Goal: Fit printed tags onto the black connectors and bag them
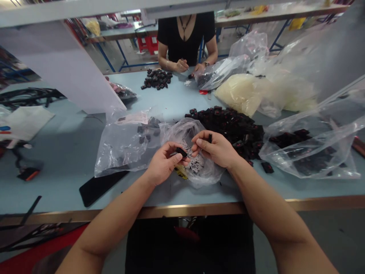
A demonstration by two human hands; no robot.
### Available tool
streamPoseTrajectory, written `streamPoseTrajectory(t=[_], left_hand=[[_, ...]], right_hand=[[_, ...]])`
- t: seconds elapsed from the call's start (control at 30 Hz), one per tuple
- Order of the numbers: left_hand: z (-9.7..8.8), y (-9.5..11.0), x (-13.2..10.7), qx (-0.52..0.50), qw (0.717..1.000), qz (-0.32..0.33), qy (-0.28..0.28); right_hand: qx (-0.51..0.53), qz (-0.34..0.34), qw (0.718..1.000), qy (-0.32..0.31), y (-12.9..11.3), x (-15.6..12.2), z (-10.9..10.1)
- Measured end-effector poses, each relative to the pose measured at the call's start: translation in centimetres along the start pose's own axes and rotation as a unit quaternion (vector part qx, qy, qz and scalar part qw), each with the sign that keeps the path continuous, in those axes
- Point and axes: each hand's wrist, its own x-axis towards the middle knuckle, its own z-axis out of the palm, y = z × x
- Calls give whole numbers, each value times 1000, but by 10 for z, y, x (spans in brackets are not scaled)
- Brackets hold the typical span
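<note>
Pale blue and smooth, our table (68, 148) ends at the near side in a shiny metal-like edge (199, 210). On the left, a clear plastic bag (114, 150) carries a white printed label (133, 118), its lines too small for us to read. Yellow and black markings (181, 172) show near the middle, partly hidden by our left hand (163, 163); we cannot make them out.

Our left fingers are clamped on a black block (181, 152), rectangular, with rows of small openings. Our right hand (218, 149) curls around a small black piece (210, 137), which pokes up between the fingers; we cannot tell whether the thumb and forefinger tips pinch anything. Both hands are over a crumpled, see-through bag (209, 176) of tiny white bits (196, 161).

Beyond, to the right, spreads a heap of black parts (228, 123), some marked red. A flat black slab (99, 186) lies near left. Across the far side, a person in black (186, 42) works beside a smaller black heap (156, 78).
</note>
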Motion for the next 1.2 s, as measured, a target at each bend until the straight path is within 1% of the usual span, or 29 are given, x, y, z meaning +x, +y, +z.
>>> streamPoseTrajectory(t=[0.23, 0.37, 0.47, 0.57, 0.7, 0.83, 1.0, 1.2], left_hand=[[2, 1, -1, 4, 1000, 1, 3], [1, -1, -1, 11, 1000, 2, 7], [0, -3, -1, 16, 1000, 4, 10], [0, -5, -2, 22, 1000, 8, 16], [1, -6, -2, 24, 1000, 16, 12], [3, -6, -3, 28, 999, 20, 5], [3, -7, -4, 25, 1000, 12, -4], [3, -9, -4, 29, 999, 15, -11]], right_hand=[[-14, -12, 1000, -11, 1, 1, 0], [-16, -33, 999, 7, 2, 1, 2], [-39, -55, 997, 31, 1, 1, 5], [-37, -56, 997, 40, 1, 0, 8], [-30, -38, 998, 29, 5, 1, 12], [-17, -44, 999, 28, 12, 2, 15], [1, -30, 1000, -2, 15, 2, 19], [-38, -63, 997, 0, 13, 1, 17]])
